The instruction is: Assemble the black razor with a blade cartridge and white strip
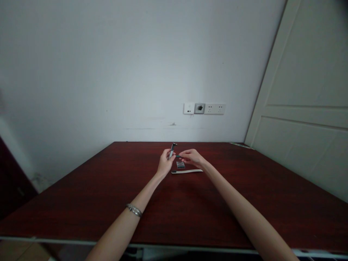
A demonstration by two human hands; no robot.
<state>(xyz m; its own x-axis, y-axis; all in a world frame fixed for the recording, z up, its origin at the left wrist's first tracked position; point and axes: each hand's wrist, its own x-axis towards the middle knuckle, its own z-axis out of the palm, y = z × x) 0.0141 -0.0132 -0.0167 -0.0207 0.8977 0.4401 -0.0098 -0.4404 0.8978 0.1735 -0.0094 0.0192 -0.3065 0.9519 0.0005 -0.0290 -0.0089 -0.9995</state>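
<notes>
My left hand (pixel 164 165) is closed around a slim, light-grey and dark device (pixel 171 154). The device stands tilted upward, with a small metallic piece at its top end. From the right, my right hand (pixel 191 156) pinches a thin green stick-like thing (pixel 178 156). Its tip points at the device's side; whether the two touch, I cannot tell. Just below my hands, a small clear case (pixel 180 165) lies on the table, its contents too small to make out. Nearer to me rests a long, narrow white strip (pixel 187 171) with a dark patch at its left end, partly beside my right wrist.
The dark red wooden table (pixel 108 192) reaches back to a white wall (pixel 152 65). Sockets and a switch (pixel 203 108) are set in the wall. A pale panelled door (pixel 304 116) slants along the right side. Some thin flat thing (pixel 241 145) lies at the back right corner.
</notes>
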